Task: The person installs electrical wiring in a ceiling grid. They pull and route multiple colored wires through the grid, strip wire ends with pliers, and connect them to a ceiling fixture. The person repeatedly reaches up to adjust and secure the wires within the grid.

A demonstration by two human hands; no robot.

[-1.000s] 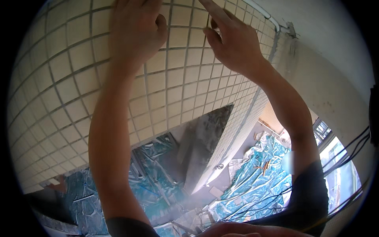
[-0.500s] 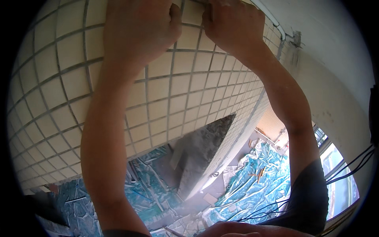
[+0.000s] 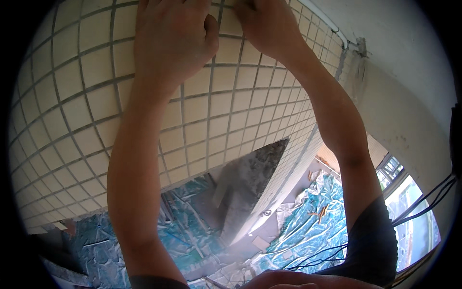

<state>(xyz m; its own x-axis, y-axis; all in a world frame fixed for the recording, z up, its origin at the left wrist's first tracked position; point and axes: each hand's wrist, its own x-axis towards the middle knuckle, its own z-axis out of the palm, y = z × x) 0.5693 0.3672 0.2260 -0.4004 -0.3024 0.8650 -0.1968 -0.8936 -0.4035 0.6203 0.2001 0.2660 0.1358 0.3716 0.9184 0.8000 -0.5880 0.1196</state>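
Both my arms reach up in front of a wall of cream square tiles (image 3: 195, 79) with grey joints. My left hand (image 3: 175, 43) is at the upper middle, close against the tiles, back toward me. Its thumb bends along the side and its fingers curl, partly cut off by the top edge; what they hold is hidden. To its right my right hand (image 3: 269, 29) is bent in toward the left one, with its fingers drawn together. Those fingertips are dark and blurred, so anything in them cannot be made out. A gap of tiled wall lies between the hands.
Far below, crumpled blue-green plastic sheeting (image 3: 313, 216) covers the floor. The tiling has a lower edge beside a rough grey opening (image 3: 257, 173). A white pipe (image 3: 327, 21) runs along the upper right. Black cables (image 3: 426, 207) hang by a window (image 3: 409, 212) at right.
My right hand and forearm have shifted left, nearer my left hand. The left hand sits slightly lower in the picture, and its forearm a little further right. The view has tilted slightly.
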